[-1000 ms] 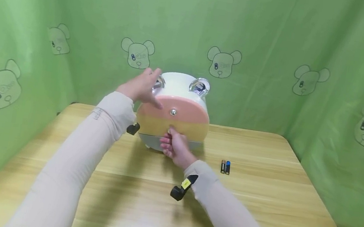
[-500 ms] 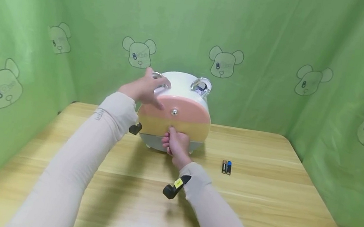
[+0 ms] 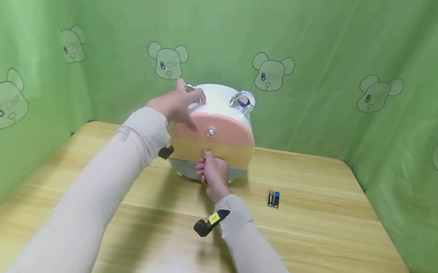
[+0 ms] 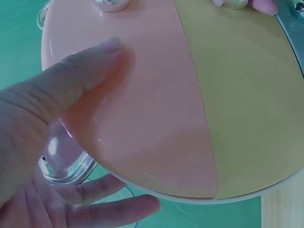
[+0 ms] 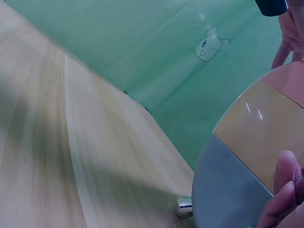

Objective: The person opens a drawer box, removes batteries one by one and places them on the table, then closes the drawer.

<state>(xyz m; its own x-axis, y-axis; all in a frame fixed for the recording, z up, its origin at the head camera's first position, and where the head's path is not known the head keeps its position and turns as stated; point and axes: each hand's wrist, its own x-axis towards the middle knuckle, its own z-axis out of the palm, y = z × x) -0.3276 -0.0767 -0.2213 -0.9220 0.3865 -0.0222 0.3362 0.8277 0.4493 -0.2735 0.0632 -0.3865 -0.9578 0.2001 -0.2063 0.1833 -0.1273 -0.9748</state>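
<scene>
A rounded white drawer box stands upright at the back of the table, with pink, yellow and grey fronts and shiny ear-like loops on top. My left hand holds its upper left corner. In the left wrist view the thumb lies against the pink front, and two fingers extend past the rim. My right hand pinches the small knob of the yellow drawer, mostly hidden by the fingers. Above it a silver knob shows on the pink front. The drawers look closed.
Two batteries, one copper-topped and one blue-topped, lie side by side to the right of the box. Green curtains with bear-head drawings enclose the wooden table. A silver foot supports the box.
My left fingers have come down over the box's left loop. The right wrist has shifted slightly left while the fingers stay at the yellow drawer's knob.
</scene>
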